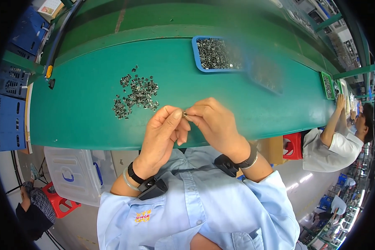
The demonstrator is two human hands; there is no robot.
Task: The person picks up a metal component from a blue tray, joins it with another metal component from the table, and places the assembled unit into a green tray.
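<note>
Head view is looking down on a long green table [83,116] that is stretching away from the near edge toward the far right corner. A person in a light blue shirt [204,208] is sitting at the near edge, forearms rising from below, each wrist wearing a dark band. Beside the person, below the near edge toward the left, a clear plastic bin [73,173] with a blue handle is sitting on the floor. At the far middle of the table, a blue tray [194,52] is holding a heap of small grey metal pieces. Nearer, left of the middle, a loose pile of small metal parts [136,93] is lying scattered on the bare green surface. Farther along the near edge, toward the right end, another worker [333,146] in a white shirt is leaning over the table.

Both hands are meeting just above the near edge, fingertips touching. The left hand [162,133] is curling inward, its thumb and forefinger closing on a tiny metal part [184,113]. The right hand [214,123] is arching over from the other side, its fingertips pinching the same piece. That part is sitting between the two hands, off the table surface, near the loose pile but clearly apart from it.
</note>
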